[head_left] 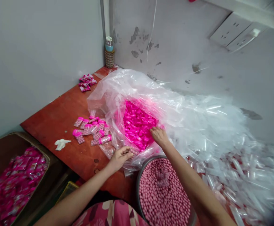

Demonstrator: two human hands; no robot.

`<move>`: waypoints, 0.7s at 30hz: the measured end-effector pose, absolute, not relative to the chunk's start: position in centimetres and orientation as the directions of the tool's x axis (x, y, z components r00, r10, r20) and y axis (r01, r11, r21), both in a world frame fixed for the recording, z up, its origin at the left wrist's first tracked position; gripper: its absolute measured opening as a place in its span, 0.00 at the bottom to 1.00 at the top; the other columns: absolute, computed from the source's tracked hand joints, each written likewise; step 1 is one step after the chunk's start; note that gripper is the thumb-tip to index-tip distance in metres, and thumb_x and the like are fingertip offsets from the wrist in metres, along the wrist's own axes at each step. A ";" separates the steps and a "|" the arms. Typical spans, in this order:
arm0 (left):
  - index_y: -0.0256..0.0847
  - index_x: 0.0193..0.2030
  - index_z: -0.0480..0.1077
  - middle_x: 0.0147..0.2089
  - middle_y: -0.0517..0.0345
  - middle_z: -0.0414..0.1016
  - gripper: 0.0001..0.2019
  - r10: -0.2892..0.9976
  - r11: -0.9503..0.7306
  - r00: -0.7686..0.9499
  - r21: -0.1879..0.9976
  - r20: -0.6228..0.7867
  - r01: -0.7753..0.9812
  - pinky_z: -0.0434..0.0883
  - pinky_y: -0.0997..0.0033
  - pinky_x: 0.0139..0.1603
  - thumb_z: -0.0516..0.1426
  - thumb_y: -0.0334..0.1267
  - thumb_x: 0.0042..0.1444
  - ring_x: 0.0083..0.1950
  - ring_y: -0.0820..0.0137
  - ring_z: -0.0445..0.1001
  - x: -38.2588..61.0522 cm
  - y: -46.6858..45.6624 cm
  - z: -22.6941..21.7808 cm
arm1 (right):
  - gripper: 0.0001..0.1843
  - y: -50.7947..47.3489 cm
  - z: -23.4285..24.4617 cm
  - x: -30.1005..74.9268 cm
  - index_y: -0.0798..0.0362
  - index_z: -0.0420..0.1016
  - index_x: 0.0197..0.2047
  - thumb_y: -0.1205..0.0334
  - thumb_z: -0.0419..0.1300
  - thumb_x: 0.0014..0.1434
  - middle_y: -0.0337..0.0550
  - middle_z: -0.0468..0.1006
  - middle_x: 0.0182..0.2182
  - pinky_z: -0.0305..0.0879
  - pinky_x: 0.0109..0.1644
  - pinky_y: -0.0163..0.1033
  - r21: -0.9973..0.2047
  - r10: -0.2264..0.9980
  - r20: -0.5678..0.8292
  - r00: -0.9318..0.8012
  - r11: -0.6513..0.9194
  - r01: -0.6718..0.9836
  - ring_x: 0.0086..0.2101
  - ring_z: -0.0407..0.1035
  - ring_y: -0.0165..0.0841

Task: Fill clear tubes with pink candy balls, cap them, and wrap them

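My left hand (121,158) pinches a small clear container (133,152) filled with pink beads, at the near edge of an open plastic bag (113,106). Bright pink plastic caps (137,122) fill the mouth of that bag. Over their right side, my right hand (160,135) reaches in with its fingers curled down among the caps. What its fingertips hold, if anything, is hidden. Just below both hands stands a round tub (140,191) of pink beads (162,201), with a small clear container (162,178) lying on top of them.
Filled, pink-capped containers (98,129) lie left of the bag, near a crumpled white scrap (62,144). Pink packets (87,82) and a bottle (109,51) stand farther back. A box (48,157) of pink packets is at lower left. Clear empty containers (240,175) spread rightward.
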State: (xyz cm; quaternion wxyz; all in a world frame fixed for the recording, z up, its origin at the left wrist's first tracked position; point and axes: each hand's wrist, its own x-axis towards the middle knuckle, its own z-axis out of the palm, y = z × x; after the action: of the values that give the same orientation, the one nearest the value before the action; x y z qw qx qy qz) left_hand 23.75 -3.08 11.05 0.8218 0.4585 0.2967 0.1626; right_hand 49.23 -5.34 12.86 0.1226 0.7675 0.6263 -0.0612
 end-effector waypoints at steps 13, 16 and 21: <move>0.39 0.38 0.73 0.33 0.57 0.76 0.10 0.680 -0.015 0.726 0.988 -0.101 0.151 0.67 0.72 0.36 0.54 0.38 0.51 0.34 0.68 0.72 25.2 -3.5 14.0 | 0.14 -12.4 17.6 40.1 0.52 0.67 0.46 0.59 0.46 0.61 0.45 0.72 0.32 0.65 0.37 0.37 -0.606 0.986 0.137 0.093 0.009 0.796 0.34 0.67 0.33; 0.39 0.37 0.74 0.34 0.56 0.77 0.09 0.669 -0.126 0.743 0.980 -0.031 0.154 0.66 0.72 0.39 0.55 0.38 0.51 0.36 0.67 0.72 25.3 -4.1 14.9 | 0.14 -13.4 17.7 39.6 0.53 0.65 0.48 0.60 0.45 0.62 0.46 0.71 0.33 0.66 0.38 0.37 -0.572 0.976 0.179 0.127 -0.002 0.821 0.35 0.67 0.33; 0.37 0.37 0.74 0.34 0.54 0.76 0.10 0.664 -0.136 0.748 0.982 -0.009 0.133 0.66 0.72 0.39 0.54 0.38 0.52 0.35 0.67 0.72 25.2 -5.0 15.3 | 0.13 -14.6 18.4 39.1 0.54 0.64 0.47 0.61 0.45 0.62 0.47 0.70 0.34 0.66 0.38 0.37 -0.534 0.967 0.214 0.139 -0.003 0.846 0.34 0.67 0.33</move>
State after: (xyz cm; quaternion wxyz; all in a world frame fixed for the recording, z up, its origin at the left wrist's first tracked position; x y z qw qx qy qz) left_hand 25.23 -5.04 15.34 0.5963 0.7200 0.2766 0.2226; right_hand 39.07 -14.58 18.38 -0.2816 0.7001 0.6473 -0.1079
